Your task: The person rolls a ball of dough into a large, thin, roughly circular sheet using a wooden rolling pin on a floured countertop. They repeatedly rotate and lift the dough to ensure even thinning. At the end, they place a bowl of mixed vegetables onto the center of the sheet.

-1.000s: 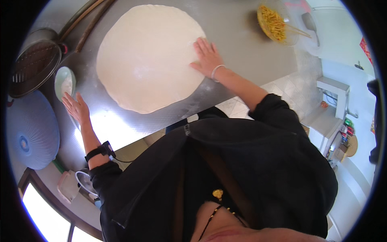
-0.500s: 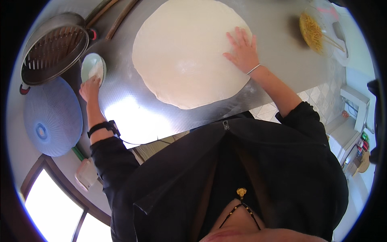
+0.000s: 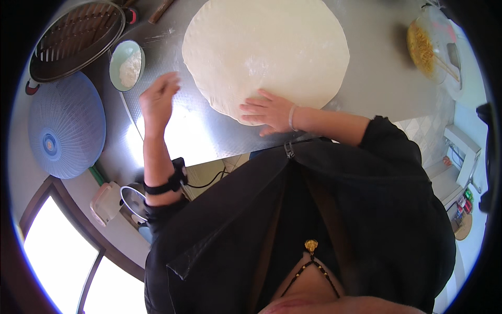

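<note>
A large round sheet of rolled dough (image 3: 272, 52) lies flat, with white flour specks on it. Spread on its near edge is my right hand (image 3: 269, 111), palm down, fingers apart and holding nothing. My left hand (image 3: 159, 100) hovers left of the dough, between it and a pale green bowl (image 3: 116, 62) of white flour (image 3: 130, 69). The left fingers are curled together and slightly blurred. Whatever they may pinch is hidden.
The metal table (image 3: 376, 63) carries a dark slatted pan (image 3: 78, 68) at far left and a wooden stick (image 3: 161, 10) behind the bowl. A blue mesh cover (image 3: 73, 125) leans nearby. A clear bowl of yellow shreds (image 3: 421, 49) with chopsticks stands far right.
My left hand has left the flour bowl and moved right toward the dough. My right hand has slid from the dough's right side to its near edge. The view has shifted.
</note>
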Action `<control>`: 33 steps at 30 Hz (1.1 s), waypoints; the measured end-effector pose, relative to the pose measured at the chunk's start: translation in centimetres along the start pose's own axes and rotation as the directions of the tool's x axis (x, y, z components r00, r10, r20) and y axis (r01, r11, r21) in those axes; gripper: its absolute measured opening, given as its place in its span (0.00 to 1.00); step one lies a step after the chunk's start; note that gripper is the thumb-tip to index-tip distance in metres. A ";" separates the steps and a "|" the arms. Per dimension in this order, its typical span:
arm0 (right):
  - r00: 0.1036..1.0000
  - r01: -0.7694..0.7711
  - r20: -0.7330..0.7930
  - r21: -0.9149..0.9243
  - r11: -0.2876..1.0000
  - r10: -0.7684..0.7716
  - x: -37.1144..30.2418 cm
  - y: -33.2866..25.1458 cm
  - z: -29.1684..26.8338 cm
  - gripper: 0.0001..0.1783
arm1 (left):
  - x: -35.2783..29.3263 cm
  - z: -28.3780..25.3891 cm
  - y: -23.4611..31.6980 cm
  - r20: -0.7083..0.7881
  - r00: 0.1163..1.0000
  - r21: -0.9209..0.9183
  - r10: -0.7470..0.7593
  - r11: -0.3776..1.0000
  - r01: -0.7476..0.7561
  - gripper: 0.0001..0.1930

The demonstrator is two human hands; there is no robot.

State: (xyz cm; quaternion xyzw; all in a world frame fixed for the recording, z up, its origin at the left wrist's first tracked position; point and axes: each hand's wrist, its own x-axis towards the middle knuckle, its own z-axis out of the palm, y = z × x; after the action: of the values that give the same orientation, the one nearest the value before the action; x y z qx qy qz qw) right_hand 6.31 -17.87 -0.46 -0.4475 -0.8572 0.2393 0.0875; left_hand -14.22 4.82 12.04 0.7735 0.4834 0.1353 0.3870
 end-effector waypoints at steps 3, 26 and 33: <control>0.997 -0.070 0.039 0.074 0.995 0.067 -3.1 0.8 0.3 0.39 | -2.6 1.9 1.4 0.137 0.970 0.315 0.201 0.920 -0.235 0.10; 0.817 -0.554 0.080 -0.166 0.816 0.571 -7.3 3.8 -1.7 0.45 | 8.2 16.3 -2.3 0.115 0.905 0.613 0.410 0.687 -0.389 0.37; 0.997 0.057 0.055 0.033 0.998 -0.059 0.1 6.2 -2.4 0.36 | 12.2 19.0 3.4 0.626 0.509 0.390 0.591 0.328 -0.861 0.32</control>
State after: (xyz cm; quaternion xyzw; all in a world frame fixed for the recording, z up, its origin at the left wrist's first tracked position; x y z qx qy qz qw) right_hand 11.62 -14.00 -1.42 -0.4142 -0.8681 0.2624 0.0774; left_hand 5.07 5.54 -0.07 0.9975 0.0036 -0.0342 0.0616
